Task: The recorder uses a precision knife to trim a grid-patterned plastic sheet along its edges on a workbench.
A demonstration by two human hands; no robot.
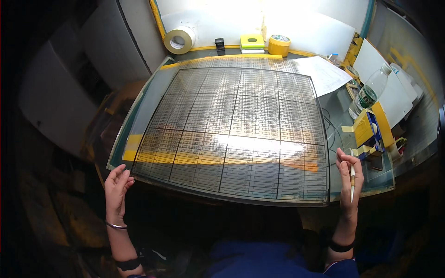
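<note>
A large, dark-gridded, transparent rectangular sheet lies centrally. At its near-left corner, the left hand has slightly parted fingers, contact unclear; near right, the right hand holds a slim white-and-tan pen-like tool.

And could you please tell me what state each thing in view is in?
Gridded panel: lying across the table, glare on its surface
Left hand: fingers loosely curled, no object visible in it
Right hand: holding a slim tool
Bottle: capped, fill level unclear
Yellow jar: lid on
Tape dispenser: tape ends sticking out
Tape roll: standing on edge
White paper: lying on the table
</note>
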